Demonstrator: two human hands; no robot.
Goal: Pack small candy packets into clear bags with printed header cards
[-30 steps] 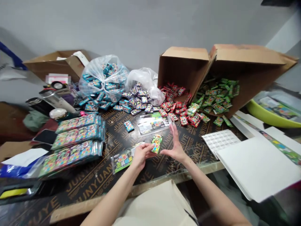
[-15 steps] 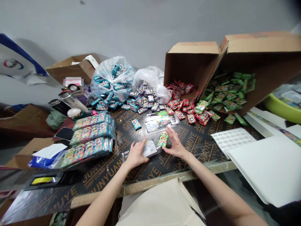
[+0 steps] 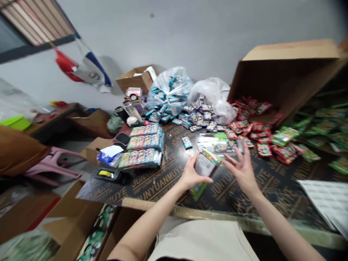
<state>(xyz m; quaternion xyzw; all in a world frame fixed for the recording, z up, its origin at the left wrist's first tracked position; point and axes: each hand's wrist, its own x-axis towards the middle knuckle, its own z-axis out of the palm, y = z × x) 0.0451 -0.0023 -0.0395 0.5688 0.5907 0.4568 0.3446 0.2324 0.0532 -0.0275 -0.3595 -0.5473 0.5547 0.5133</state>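
Observation:
My left hand [image 3: 191, 176] grips a clear plastic sleeve [image 3: 203, 168] with a green printed end, held above the dark table [image 3: 163, 181]. A small green packet [image 3: 210, 156] sits at the sleeve's top edge. My right hand [image 3: 243, 169] hovers just right of the sleeve, fingers spread and holding nothing. More clear sleeves [image 3: 214, 144] lie flat on the table just beyond my hands.
Heaps of small packets lie at the back: blue in a clear bag [image 3: 170, 93], purple [image 3: 201, 116], red [image 3: 252, 127] and green [image 3: 315, 134] spilling from tipped cardboard boxes [image 3: 285, 69]. Filled sleeves [image 3: 144, 145] are stacked left. A pink chair [image 3: 57, 163] and floor boxes [image 3: 73, 221] stand left.
The camera has swung left and the scene slid right. My left hand has lifted the sleeve off the table. My right hand has let go of the green packet and opened.

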